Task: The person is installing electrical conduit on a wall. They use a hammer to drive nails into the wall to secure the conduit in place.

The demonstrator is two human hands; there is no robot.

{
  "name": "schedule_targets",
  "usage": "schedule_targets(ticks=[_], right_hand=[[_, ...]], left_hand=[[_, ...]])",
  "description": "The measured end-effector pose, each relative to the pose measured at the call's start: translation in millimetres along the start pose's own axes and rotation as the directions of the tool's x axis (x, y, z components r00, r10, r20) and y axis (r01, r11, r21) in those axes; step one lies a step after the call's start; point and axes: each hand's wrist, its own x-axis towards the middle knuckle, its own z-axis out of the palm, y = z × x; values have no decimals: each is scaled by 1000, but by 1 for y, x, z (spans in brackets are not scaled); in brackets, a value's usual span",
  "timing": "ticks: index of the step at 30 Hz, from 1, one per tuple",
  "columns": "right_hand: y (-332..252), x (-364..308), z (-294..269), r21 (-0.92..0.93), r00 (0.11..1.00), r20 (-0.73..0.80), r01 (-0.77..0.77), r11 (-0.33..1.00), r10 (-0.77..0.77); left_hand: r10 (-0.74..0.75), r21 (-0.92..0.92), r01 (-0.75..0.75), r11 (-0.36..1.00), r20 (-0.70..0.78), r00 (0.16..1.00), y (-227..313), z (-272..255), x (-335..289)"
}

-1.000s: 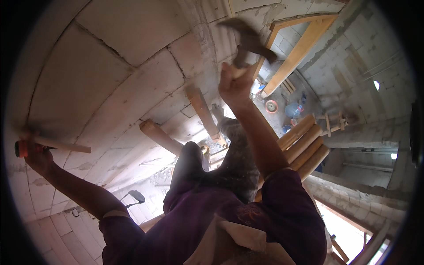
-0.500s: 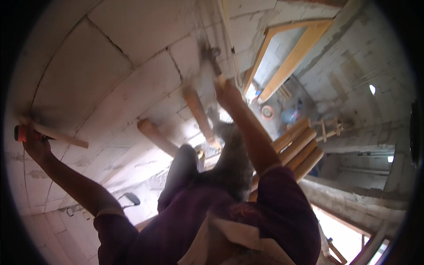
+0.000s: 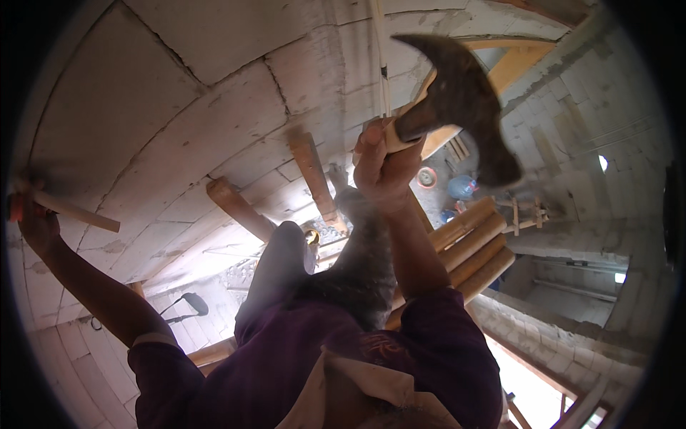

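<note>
My right hand (image 3: 389, 168) is wrapped round the pale handle of a claw hammer (image 3: 464, 100). The dark, worn hammer head is raised well off the wall, close to the camera. At the far left, my left hand (image 3: 39, 227) is closed beside the block wall (image 3: 193, 136). It grips a pale wooden stick (image 3: 82, 213), whose free end sticks out to the right. A red-orange thing (image 3: 16, 207) shows at the same hand; its kind is blurred and partly cut off. Two timber stubs (image 3: 311, 175) (image 3: 239, 209) jut from the wall between my hands.
I am high up, with several round wooden poles (image 3: 471, 247) beside me on the right. Far below on the floor are a round tub (image 3: 426, 177) and a blue container (image 3: 462, 187). A timber frame (image 3: 518, 68) lines an opening. A dark, paddle-shaped thing (image 3: 194, 304) shows at lower left.
My right hand has swung the hammer away from the wall, back toward me and to the right. My left hand, with the stick, has shifted slightly left in the picture.
</note>
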Motion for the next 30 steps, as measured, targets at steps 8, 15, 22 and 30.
schedule_targets(ticks=[8, 15, 22, 30], right_hand=[[97, -52, -6, -713, 800, 121, -341, 612, 587], [102, -46, 7, -414, 957, 9, -260, 873, 289], [78, -42, 3, -536, 940, -4, -290, 793, 341], [154, -74, 2, -754, 801, 121, -311, 579, 587]], left_hand=[[43, 6, -43, 999, -108, 993, 14, 8, -14], [-45, -107, 13, 994, -304, 952, 38, 50, -26], [-133, -104, 91, 990, -539, 832, 60, 89, -42], [-16, -54, 5, 999, -200, 980, 13, -9, -8]])
